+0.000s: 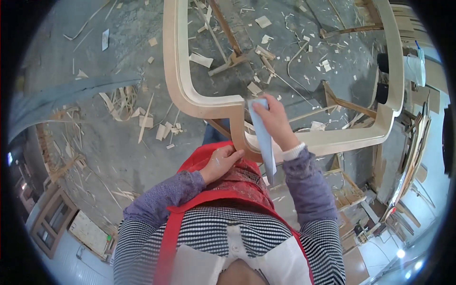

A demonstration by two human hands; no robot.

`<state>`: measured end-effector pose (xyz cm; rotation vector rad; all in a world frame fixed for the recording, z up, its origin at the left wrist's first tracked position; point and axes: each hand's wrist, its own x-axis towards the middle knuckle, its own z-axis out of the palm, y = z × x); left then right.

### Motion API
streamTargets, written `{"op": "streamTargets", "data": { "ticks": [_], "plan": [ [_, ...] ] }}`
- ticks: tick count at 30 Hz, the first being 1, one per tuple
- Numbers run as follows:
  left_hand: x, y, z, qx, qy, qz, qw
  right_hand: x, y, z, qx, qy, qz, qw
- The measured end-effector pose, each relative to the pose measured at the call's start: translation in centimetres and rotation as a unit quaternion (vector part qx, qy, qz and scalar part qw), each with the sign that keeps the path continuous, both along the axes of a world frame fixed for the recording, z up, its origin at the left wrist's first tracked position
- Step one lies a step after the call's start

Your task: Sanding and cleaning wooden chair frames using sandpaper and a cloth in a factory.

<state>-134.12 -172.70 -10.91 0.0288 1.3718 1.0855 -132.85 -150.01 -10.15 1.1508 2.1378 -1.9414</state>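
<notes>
A large pale wooden frame with rounded corners and a stepped notch spans the upper middle, its near edge close to my red apron. My right hand grips a long, flat, light-blue strip by its upper end, beside the notch in the frame. The strip slants down toward me past the frame's near edge; its material is hard to make out. At the near curve of the notch, my left hand is closed with its fingertips on the wood. Some of its fingers are hidden.
Wood scraps and thin shavings litter the grey floor. A grey curved bar crosses at the left. Timber pieces lie beneath the frame, and long boards are stacked at the right. A brown panelled piece stands lower left.
</notes>
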Motion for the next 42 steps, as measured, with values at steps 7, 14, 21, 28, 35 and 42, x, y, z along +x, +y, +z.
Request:
{"op": "streamTargets", "data": {
  "ticks": [7, 14, 21, 28, 35, 42],
  "plan": [
    [-4.4, 0.4, 1.7, -0.007, 0.069, 0.098, 0.993, -0.6, 0.5, 1.1, 0.053, 0.008, 0.132, 0.99],
    [-6.5, 0.9, 2.4, -0.019, 0.02, 0.198, 0.98, -6.3, 2.3, 0.7, 0.114, 0.059, 0.236, 0.963],
    [-10.2, -1.8, 3.7, -0.044, 0.031, 0.273, 0.96, -9.4, 2.2, 4.0, 0.236, 0.04, 0.482, 0.843],
    [-17.3, -4.3, 1.4, -0.006, 0.03, 0.325, 0.945, -18.6, -2.4, -0.2, 0.144, 0.078, 0.364, 0.917],
    [-25.2, -5.3, 0.7, 0.06, 0.055, 0.173, 0.982, -23.6, -5.2, -0.3, -0.032, 0.058, 0.107, 0.992],
    [-26.3, -4.0, -0.8, 0.065, 0.07, 0.133, 0.986, -21.6, -6.5, 0.3, 0.041, 0.044, 0.187, 0.981]
  ]
}}
